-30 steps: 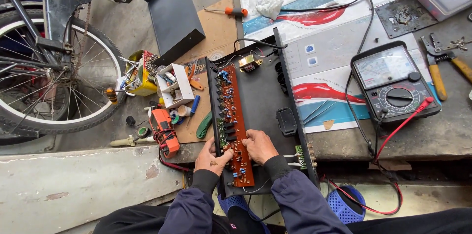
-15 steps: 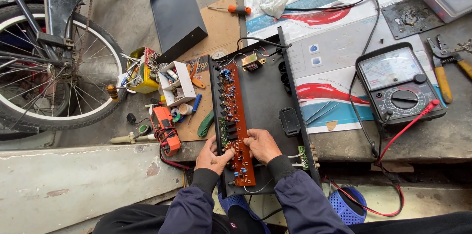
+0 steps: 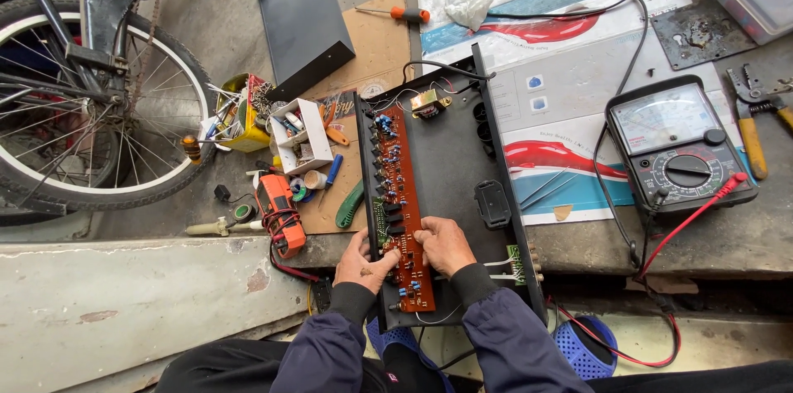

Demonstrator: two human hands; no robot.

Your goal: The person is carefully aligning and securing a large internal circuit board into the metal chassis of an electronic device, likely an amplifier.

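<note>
Inside chassis [image 3: 450, 153]: circuit board [image 3: 399, 195], hands [image 3: 409, 253].

Long reddish-brown circuit board [image 3: 398, 203] lies flat inside black metal chassis [image 3: 450, 162].

Grey concrete floor [image 3: 239, 30], stained, with a raised pale ledge along its near edge.

Lying directly on it:
- flat brown cardboard sheet [image 3: 376, 46], centre
- bent black metal cover [image 3: 301, 17], far edge
- printed white, blue and red poster sheet [image 3: 570, 71], right half
- dark stained square plate [image 3: 702, 30], far right
- yellow-handled pliers [image 3: 752, 133], right edge
- bicycle wheel [image 3: 91, 120], left edge
</note>
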